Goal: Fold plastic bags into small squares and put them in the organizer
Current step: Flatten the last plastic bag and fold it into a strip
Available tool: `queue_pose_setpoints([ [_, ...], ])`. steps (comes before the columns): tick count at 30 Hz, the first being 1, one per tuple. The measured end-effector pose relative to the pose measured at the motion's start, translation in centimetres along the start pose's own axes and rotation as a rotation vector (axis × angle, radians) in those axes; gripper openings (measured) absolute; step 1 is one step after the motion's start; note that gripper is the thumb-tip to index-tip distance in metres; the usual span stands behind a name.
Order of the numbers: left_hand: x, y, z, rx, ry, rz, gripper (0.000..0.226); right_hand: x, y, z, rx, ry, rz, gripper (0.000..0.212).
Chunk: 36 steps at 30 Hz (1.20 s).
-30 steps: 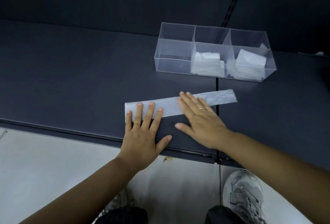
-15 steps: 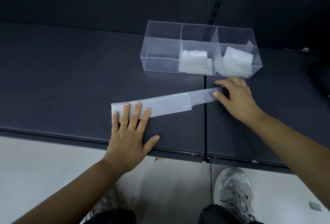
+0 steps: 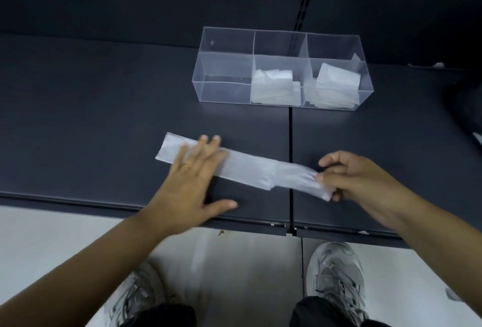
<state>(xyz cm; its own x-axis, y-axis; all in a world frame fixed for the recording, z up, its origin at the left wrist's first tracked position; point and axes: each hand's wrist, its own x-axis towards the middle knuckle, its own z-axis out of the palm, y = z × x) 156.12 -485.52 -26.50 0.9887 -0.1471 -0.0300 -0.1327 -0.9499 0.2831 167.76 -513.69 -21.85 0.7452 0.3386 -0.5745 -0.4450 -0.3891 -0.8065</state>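
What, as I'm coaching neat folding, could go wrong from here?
1. The right hand pinches only the end of the folded bag strip, which lies slanted; the next fold may come out crooked.
2. The left hand presses flat on just the strip's left part, so the loose middle could slide or spring open if pulled.

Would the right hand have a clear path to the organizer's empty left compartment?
Likely yes: the organizer is open-topped, bare table lies between, and the right hand pinches the end of the folded bag.
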Motion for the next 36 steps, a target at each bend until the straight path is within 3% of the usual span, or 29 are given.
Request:
queue_pose_setpoints([
  [2,0.7,4.0,0.6,-0.087,-0.017,0.072,0.098,-2.4,-0.2,0.7,0.076,-0.068,0.064,0.024],
  [4,1.0,8.3,1.2,-0.261,-0.009,0.072,0.09,-4.4,-1.0,1.8,0.12,-0.166,0.078,0.029],
  [7,1.1,11.8,-0.1,-0.882,0.093,-0.2,0.053,-5.5,-3.0,2.7,0.089,-0.28,-0.105,0.031],
  [10,1.3,11.3,-2.5,-1.189,0.126,-0.309,0.032,-3.1,-4.1,1.7,0.031,-0.157,-0.319,0.044],
  [14,1.5,9.0,-3.1,-1.525,0.066,-0.484,0.035,0.9,-3.2,2.9,0.106,-0.574,-0.194,0.074],
  [15,1.6,8.3,-2.8,-1.602,0.058,-0.55,0.038,1.6,-2.7,3.6,0.07,-0.654,-0.165,0.07],
  [17,1.8,7.3,-2.6,-1.744,0.044,-0.577,0.041,2.4,-1.7,5.1,-0.087,-0.702,-0.168,0.04],
  [20,1.9,5.7,-2.2,-1.874,0.054,-0.586,0.036,3.4,-0.7,6.5,-0.233,-0.533,-0.122,0.018],
  [23,2.3,3.4,-1.6,-1.852,0.1,-0.743,0.031,3.6,-0.6,7.2,-0.261,-0.389,-0.077,0.009],
  [26,2.8,1.0,-1.5,-1.623,0.146,-0.923,0.025,3.6,-0.6,7.5,-0.281,-0.328,-0.049,0.007],
  [30,3.3,-1.4,-1.9,-1.433,0.293,-1.009,0.023,3.6,-0.5,7.6,-0.267,-0.283,-0.018,0.011],
  [33,2.8,-2.4,-2.4,-1.282,0.489,-0.974,0.023,3.7,-0.4,7.6,-0.254,-0.277,-0.011,0.015],
  [35,1.5,-1.5,-2.5,-0.898,0.641,-0.802,0.022,3.7,-0.5,7.6,-0.257,-0.279,-0.013,0.016],
  [36,0.7,-0.3,-2.4,-0.656,0.666,-0.624,0.023,3.7,-0.5,7.7,-0.258,-0.278,-0.013,0.017],
])
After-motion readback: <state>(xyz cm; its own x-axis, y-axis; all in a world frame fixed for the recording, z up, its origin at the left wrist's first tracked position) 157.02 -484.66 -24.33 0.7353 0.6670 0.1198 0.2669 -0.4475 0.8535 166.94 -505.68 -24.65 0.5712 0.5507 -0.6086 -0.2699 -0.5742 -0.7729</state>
